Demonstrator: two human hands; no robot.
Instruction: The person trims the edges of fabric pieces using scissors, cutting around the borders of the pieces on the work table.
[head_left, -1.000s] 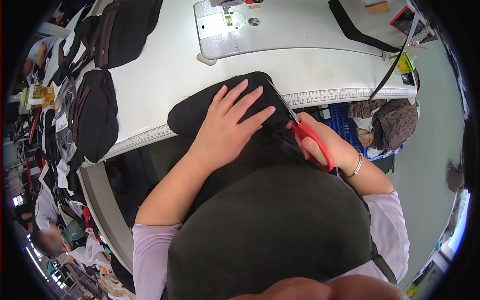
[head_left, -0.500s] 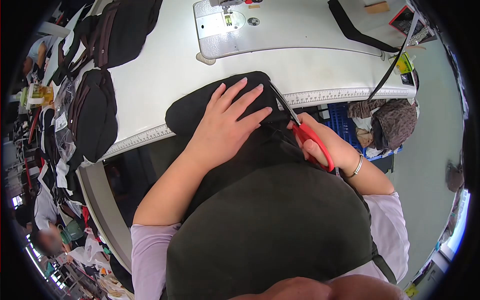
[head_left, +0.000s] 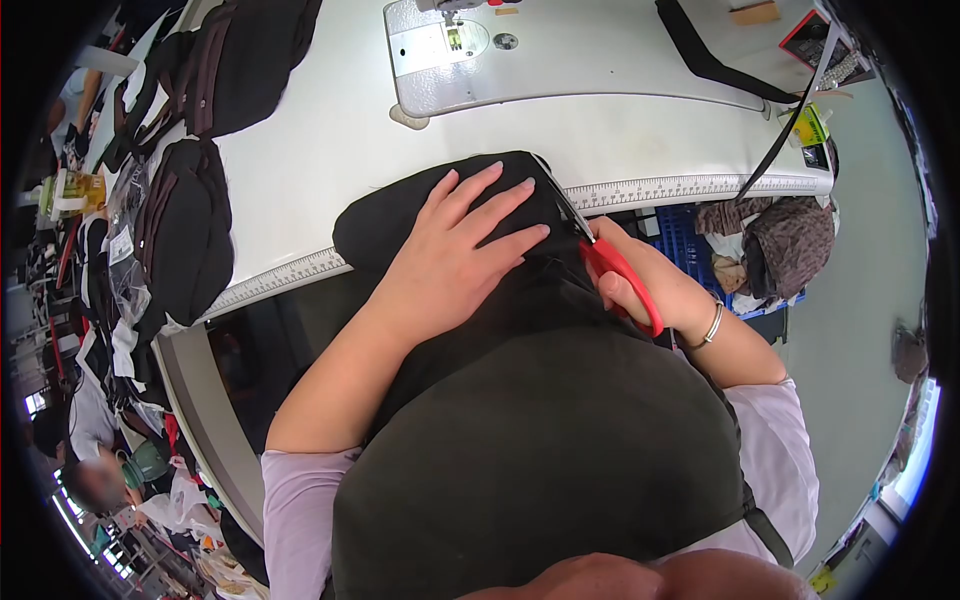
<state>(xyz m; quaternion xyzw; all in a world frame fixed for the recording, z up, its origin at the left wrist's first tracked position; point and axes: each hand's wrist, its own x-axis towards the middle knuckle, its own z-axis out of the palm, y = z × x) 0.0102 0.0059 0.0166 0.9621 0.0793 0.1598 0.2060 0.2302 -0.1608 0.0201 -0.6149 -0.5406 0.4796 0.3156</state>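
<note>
A black fabric piece (head_left: 385, 220) lies over the front edge of the white table, partly hanging toward my lap. My left hand (head_left: 455, 245) rests flat on it with the fingers spread. In my right hand (head_left: 635, 275) are red-handled scissors (head_left: 625, 277), their blades pointing up and left along the right edge of the fabric. The blades look nearly closed, and the fabric hides part of them.
Ahead is a sewing machine bed (head_left: 580, 60). Black fabric pieces (head_left: 190, 225) lie at the left. A measuring tape (head_left: 690, 187) runs along the table edge. A blue crate (head_left: 680, 240) with cloth stands at the right. A person (head_left: 95, 420) is at the far left.
The scissors have shifted slightly up and left, and their blades look closer together. The top right corner of the fabric sits a little lower. My left hand has moved down slightly.
</note>
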